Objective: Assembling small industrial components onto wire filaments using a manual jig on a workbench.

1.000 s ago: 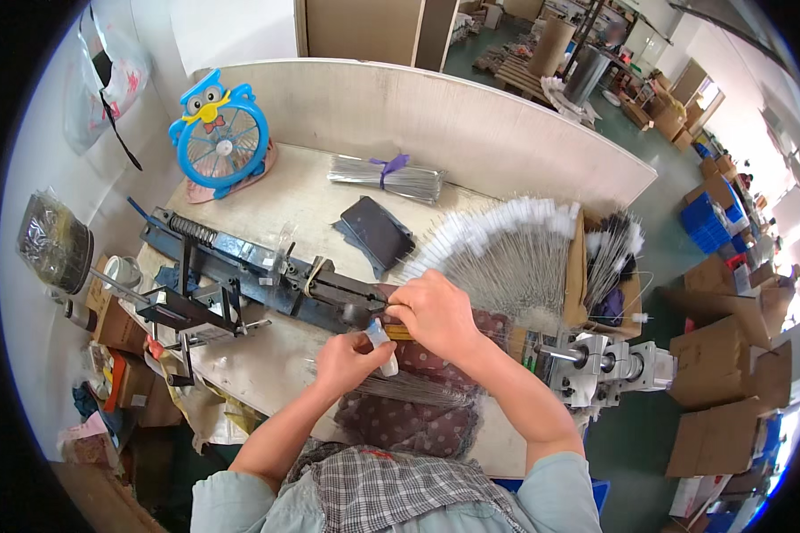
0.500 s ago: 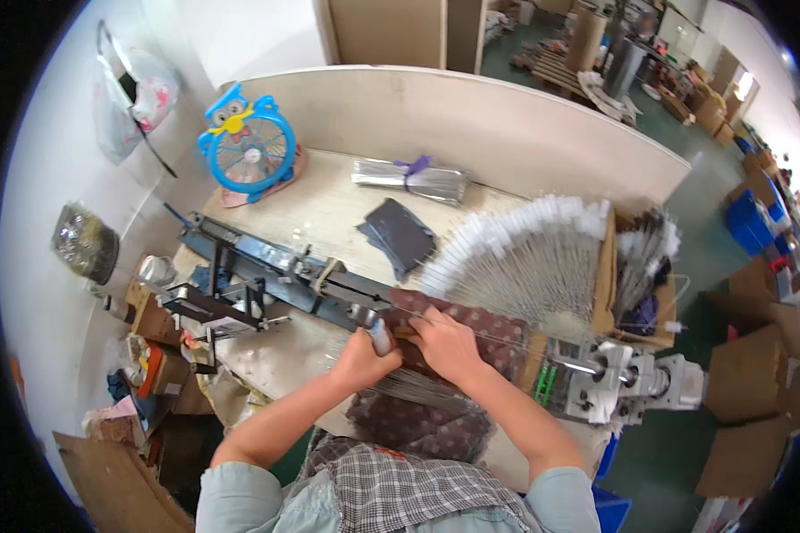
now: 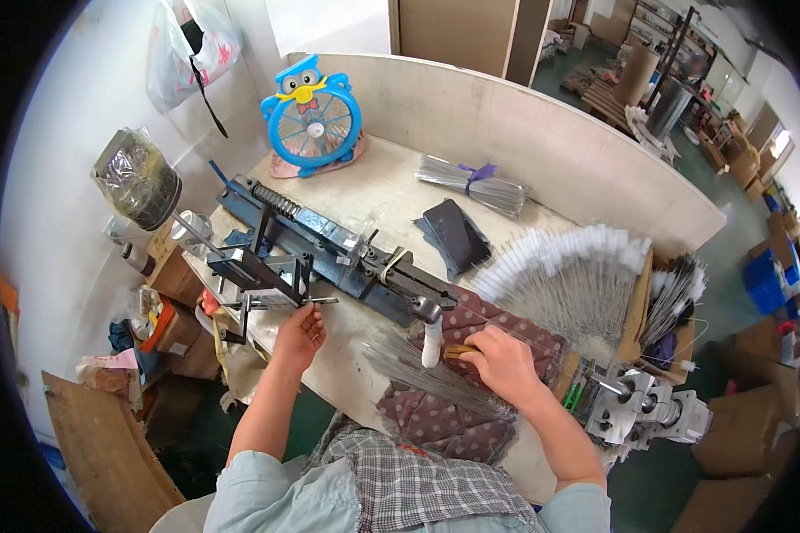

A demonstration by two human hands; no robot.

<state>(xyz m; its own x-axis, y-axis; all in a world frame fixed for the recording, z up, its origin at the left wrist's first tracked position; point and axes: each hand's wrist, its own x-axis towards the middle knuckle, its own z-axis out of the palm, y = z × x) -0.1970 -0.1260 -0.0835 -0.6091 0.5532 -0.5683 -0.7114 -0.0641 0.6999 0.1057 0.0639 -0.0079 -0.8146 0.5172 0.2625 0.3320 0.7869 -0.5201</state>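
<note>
My left hand (image 3: 301, 338) is at the black metal frame (image 3: 260, 274) on the left, fingers curled and pinching the thin metal rod (image 3: 323, 301) that sticks out of it. In my right hand (image 3: 504, 365) is a small yellow-brown piece (image 3: 458, 353), held between thumb and fingers; its kind is not clear. Just left of that piece stands a white-wrapped lever handle (image 3: 432, 345), untouched, on the long steel bench fixture (image 3: 338, 258). Thin metal wires (image 3: 431, 377) lie loose below the handle, on a brown dotted quilted cloth (image 3: 444, 426).
White-tipped wire brushes (image 3: 569, 275) fan out at the right, beside a cardboard box (image 3: 636, 311) of more. A silver clamping machine (image 3: 649, 404) stands at the right edge. Behind are a blue fan (image 3: 316, 131), dark cloth pieces (image 3: 454, 237) and a tied wire bundle (image 3: 471, 184).
My left hand has let go of the white-wrapped handle and moved left to the rod on the black frame. My right hand has drawn back slightly. The whole view has shifted.
</note>
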